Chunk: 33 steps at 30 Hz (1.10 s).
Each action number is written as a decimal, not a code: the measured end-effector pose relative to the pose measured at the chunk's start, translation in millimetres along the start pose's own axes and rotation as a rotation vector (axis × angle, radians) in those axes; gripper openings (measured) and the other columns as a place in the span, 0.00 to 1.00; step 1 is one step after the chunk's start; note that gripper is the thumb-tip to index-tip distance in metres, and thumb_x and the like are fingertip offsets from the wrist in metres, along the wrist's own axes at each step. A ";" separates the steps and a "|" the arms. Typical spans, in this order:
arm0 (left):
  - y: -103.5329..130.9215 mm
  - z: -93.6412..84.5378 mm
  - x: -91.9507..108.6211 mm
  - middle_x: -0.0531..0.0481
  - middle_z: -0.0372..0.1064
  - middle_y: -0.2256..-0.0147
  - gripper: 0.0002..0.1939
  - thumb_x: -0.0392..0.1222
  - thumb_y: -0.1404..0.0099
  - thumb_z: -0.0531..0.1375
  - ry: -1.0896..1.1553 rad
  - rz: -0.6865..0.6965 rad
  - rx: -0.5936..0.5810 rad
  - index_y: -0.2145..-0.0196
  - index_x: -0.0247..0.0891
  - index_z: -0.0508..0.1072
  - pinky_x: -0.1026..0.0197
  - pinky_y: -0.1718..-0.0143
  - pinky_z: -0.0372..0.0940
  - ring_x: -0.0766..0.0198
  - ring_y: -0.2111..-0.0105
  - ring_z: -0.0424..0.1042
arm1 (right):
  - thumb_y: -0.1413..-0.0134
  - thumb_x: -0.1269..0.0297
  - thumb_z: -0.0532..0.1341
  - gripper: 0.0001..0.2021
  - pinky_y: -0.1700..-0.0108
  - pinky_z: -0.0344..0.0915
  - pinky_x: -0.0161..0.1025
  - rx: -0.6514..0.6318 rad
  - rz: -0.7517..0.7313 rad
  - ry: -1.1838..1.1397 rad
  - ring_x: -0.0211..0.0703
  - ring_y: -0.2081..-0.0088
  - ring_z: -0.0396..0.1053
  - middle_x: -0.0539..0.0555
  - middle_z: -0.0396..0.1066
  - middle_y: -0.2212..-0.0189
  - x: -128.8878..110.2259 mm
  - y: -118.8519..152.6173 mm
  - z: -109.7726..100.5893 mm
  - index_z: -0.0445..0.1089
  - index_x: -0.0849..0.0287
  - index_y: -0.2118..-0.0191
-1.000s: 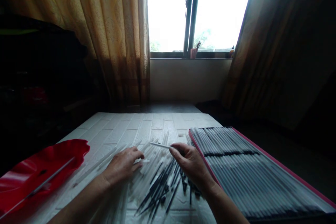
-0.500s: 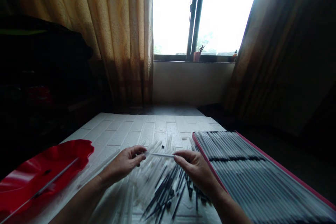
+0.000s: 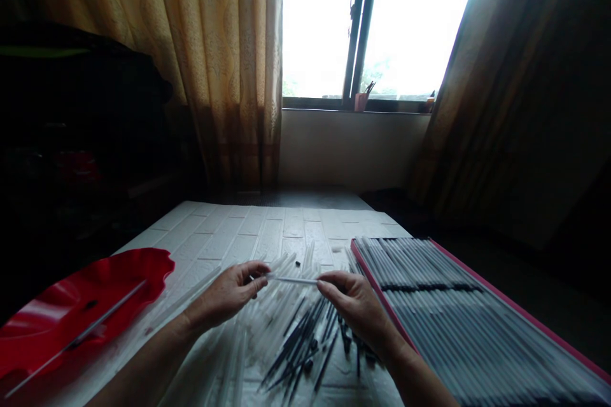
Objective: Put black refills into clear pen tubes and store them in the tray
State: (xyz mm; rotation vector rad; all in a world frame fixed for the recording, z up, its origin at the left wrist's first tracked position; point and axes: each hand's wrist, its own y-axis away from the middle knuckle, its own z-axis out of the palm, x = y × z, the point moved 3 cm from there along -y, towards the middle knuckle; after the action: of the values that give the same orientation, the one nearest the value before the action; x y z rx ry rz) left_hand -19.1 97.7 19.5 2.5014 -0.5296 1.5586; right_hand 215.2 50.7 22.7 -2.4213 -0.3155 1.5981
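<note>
A thin pale tube is held level between my two hands above the middle of the table. My left hand pinches its left end, which looks clear, between thumb and fingers. At the other end, the thumb and fingertips of my right hand are closed on it. Beneath lie a loose heap of clear plastic tubes and a scatter of thin black sticks, some with black caps. Whether the held tube is one piece or two fitted together, I cannot tell.
On the right, a red-edged box holds packed rows of pale tubes with black ends. A red wavy-rimmed tray at left carries a long thin rod. The white table covering has a brick pattern. Behind are curtains and a window.
The whole view has shifted slightly. Both hands keep their pinch on the tube, and the left fingertips look a little closer together around its end.
</note>
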 end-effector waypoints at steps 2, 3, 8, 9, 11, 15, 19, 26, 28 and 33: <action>-0.2 -0.1 0.3 0.51 0.68 0.70 0.19 0.51 0.44 0.60 -0.007 0.000 -0.001 0.60 0.35 0.74 0.62 0.70 0.63 0.63 0.72 0.66 | 0.49 0.57 0.59 0.14 0.63 0.66 0.38 0.005 0.004 0.003 0.47 0.67 0.73 0.56 0.77 0.71 0.6 -0.5 -0.3 0.78 0.62 0.69; -0.3 0.1 0.7 0.51 0.68 0.70 0.19 0.51 0.44 0.60 -0.010 0.000 -0.005 0.60 0.35 0.74 0.62 0.70 0.63 0.63 0.72 0.66 | 0.49 0.57 0.58 0.14 0.63 0.66 0.38 0.008 0.006 0.006 0.47 0.67 0.73 0.56 0.77 0.71 1.0 -0.8 -0.3 0.77 0.62 0.69; -0.7 0.7 3.7 0.53 0.67 0.71 0.18 0.50 0.43 0.59 -0.032 0.016 -0.031 0.61 0.35 0.73 0.63 0.70 0.62 0.64 0.73 0.65 | 0.48 0.58 0.58 0.14 0.64 0.65 0.37 -0.019 0.008 0.035 0.46 0.68 0.72 0.56 0.77 0.72 3.3 -1.0 2.1 0.77 0.63 0.69; -0.6 0.6 4.1 0.53 0.66 0.71 0.17 0.50 0.42 0.59 -0.040 0.022 -0.040 0.61 0.35 0.73 0.63 0.70 0.61 0.65 0.73 0.64 | 0.48 0.58 0.58 0.14 0.65 0.65 0.37 -0.032 0.007 0.039 0.46 0.68 0.72 0.56 0.77 0.72 3.6 -0.9 2.7 0.77 0.63 0.69; -0.1 0.1 4.9 0.53 0.66 0.71 0.16 0.50 0.42 0.58 -0.047 0.028 -0.062 0.62 0.35 0.73 0.64 0.70 0.60 0.65 0.73 0.64 | 0.48 0.58 0.58 0.14 0.65 0.64 0.36 -0.049 0.008 0.038 0.45 0.69 0.72 0.55 0.76 0.73 3.8 -0.8 3.3 0.77 0.63 0.69; 1.3 -0.4 8.8 0.55 0.65 0.72 0.16 0.51 0.42 0.59 -0.005 0.012 -0.096 0.63 0.36 0.73 0.64 0.71 0.59 0.66 0.73 0.63 | 0.48 0.58 0.59 0.14 0.64 0.64 0.36 -0.044 0.011 0.021 0.45 0.68 0.71 0.55 0.76 0.72 3.9 -1.1 3.1 0.77 0.63 0.68; 3.4 2.5 16.2 0.57 0.63 0.75 0.18 0.53 0.47 0.63 0.105 -0.040 -0.148 0.67 0.35 0.74 0.66 0.73 0.58 0.69 0.76 0.61 | 0.48 0.57 0.59 0.14 0.65 0.64 0.36 -0.084 0.019 -0.008 0.44 0.69 0.70 0.55 0.76 0.73 5.6 -0.8 4.6 0.77 0.64 0.69; 4.8 6.6 11.7 0.57 0.63 0.77 0.21 0.55 0.53 0.69 0.415 -0.191 -0.063 0.70 0.35 0.75 0.70 0.83 0.43 0.74 0.81 0.57 | 0.46 0.57 0.58 0.14 0.67 0.62 0.33 -0.193 0.008 -0.048 0.40 0.71 0.67 0.51 0.72 0.73 3.3 2.6 7.8 0.75 0.62 0.66; 2.7 8.9 7.8 0.55 0.64 0.74 0.23 0.58 0.54 0.68 0.478 -0.198 -0.001 0.71 0.35 0.74 0.71 0.84 0.42 0.74 0.80 0.58 | 0.44 0.56 0.56 0.15 0.72 0.59 0.31 -0.250 -0.007 -0.035 0.36 0.75 0.63 0.48 0.67 0.78 2.2 5.0 14.4 0.75 0.62 0.66; -0.8 15.9 2.6 0.54 0.65 0.68 0.27 0.62 0.56 0.68 0.577 -0.211 0.163 0.66 0.37 0.76 0.72 0.84 0.44 0.73 0.78 0.64 | 0.39 0.58 0.50 0.18 0.75 0.52 0.30 -0.219 -0.131 0.217 0.34 0.78 0.60 0.46 0.61 0.82 -1.7 13.0 40.2 0.70 0.61 0.73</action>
State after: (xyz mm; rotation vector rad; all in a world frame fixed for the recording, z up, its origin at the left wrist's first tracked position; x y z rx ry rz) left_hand -4.5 93.1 14.6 1.9675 -0.0544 2.1666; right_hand 178.2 40.6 5.0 -2.6427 -0.6237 1.2922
